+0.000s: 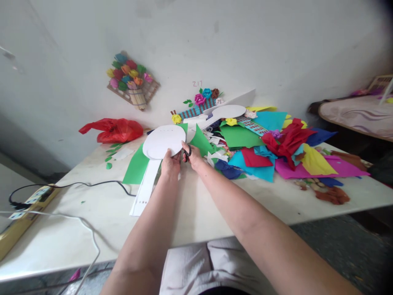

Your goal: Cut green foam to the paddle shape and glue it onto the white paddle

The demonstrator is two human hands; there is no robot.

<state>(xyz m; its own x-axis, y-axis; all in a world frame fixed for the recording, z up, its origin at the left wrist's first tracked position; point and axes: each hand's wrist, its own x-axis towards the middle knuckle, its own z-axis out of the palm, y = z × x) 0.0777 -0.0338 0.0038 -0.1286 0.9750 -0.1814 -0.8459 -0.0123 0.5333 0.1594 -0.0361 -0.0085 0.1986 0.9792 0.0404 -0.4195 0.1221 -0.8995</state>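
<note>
A white paddle-shaped cutout (162,141), with a rounded head and a long straight strip, is held over the table. Gripping the lower right edge of its head is my left hand (170,164), thumb on top and fingers underneath. In my right hand (193,157) is a pair of black-handled scissors (187,153), close to the cutout's right edge; the blades are mostly hidden. Green paper (135,167) lies beneath the cutout. A second white rounded cutout (229,110) rests on the pile behind.
Coloured paper sheets (251,164) and crumpled red paper (287,141) pile up on the right. A red plastic bag (115,130) sits at the back left. A power strip (30,203) with cables lies on the left. Paper flowers (129,73) hang on the wall.
</note>
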